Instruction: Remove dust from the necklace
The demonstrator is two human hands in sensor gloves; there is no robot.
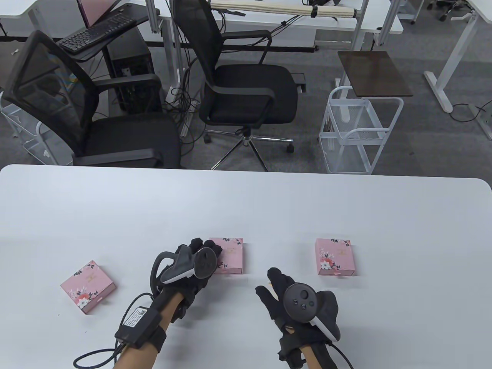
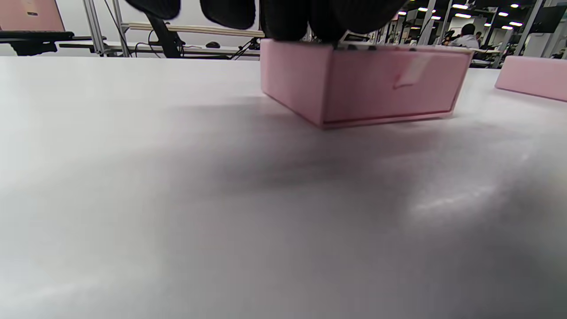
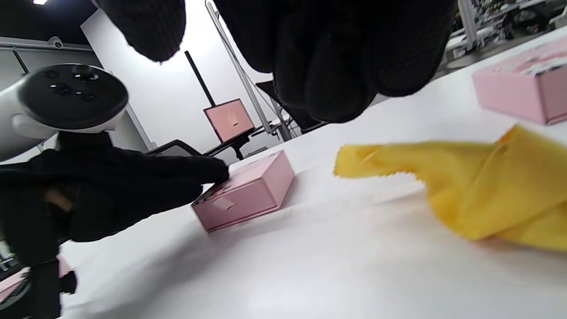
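Three closed pink floral boxes lie on the white table (image 1: pixel 246 207). My left hand (image 1: pixel 200 248) rests its straight fingers (image 2: pixel 288 17) on top of the middle box (image 1: pixel 232 257) (image 2: pixel 363 84) (image 3: pixel 248 190), near its left end. My right hand (image 1: pixel 271 286) hovers low over the table to the right of that box, fingers (image 3: pixel 328 57) loosely bent and holding nothing. A crumpled yellow cloth (image 3: pixel 487 190) lies on the table under that hand; the table view hides it. No necklace shows in any view.
Another pink box (image 1: pixel 334 256) (image 3: pixel 518 86) lies to the right of my right hand and a third one (image 1: pixel 87 286) at the left. Office chairs (image 1: pixel 246 88) and a white wire cart (image 1: pixel 357 134) stand beyond the table's far edge.
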